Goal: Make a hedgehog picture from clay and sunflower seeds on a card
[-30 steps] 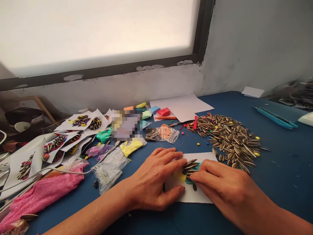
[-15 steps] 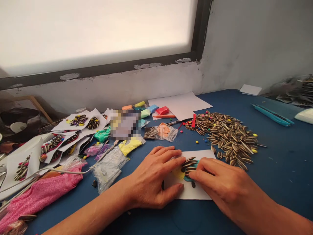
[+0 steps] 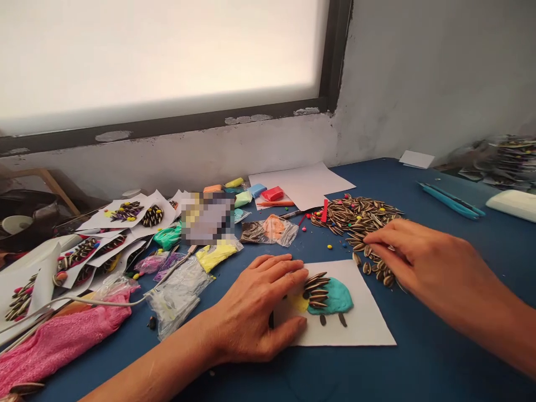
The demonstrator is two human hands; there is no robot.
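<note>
My left hand lies with spread fingers across the left part of a white paper sheet. On that sheet is a flattened turquoise clay shape with a yellow clay patch at its left, partly under my fingers. Several striped sunflower seeds stick into the turquoise clay's left side, and two dark seeds lie below it. My right hand reaches over the sunflower seed pile, thumb and forefinger pinched at its near edge. Whatever sits between those fingertips is too hidden to make out.
Finished-looking seed-and-clay cards overlap at the left, beside a pink cloth and a white cable. Clay packets and a plain paper sheet lie behind. Blue tweezers rest at right.
My right hand has left the turquoise clay and moved right and away to the seed pile, uncovering the clay. My left hand stays on the paper. The view has shifted slightly.
</note>
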